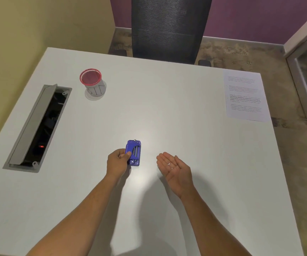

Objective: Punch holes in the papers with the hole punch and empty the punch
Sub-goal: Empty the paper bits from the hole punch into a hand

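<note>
My left hand (pixel 118 160) grips a small blue hole punch (pixel 134 152), turned so its underside faces up, just above the white table (pixel 149 108). To its right, my right hand (pixel 175 168) lies palm up with fingers apart, and a few tiny white paper dots (pixel 169 165) rest in the palm. A printed sheet of paper (pixel 245 96) lies flat at the table's far right edge, well away from both hands.
A red-rimmed mesh cup (pixel 93 82) marked "BIN" stands at the far left of the table. Beside it, an open grey cable hatch (pixel 38 126) is sunk into the tabletop. A black mesh office chair (pixel 169 28) stands behind the table's far edge.
</note>
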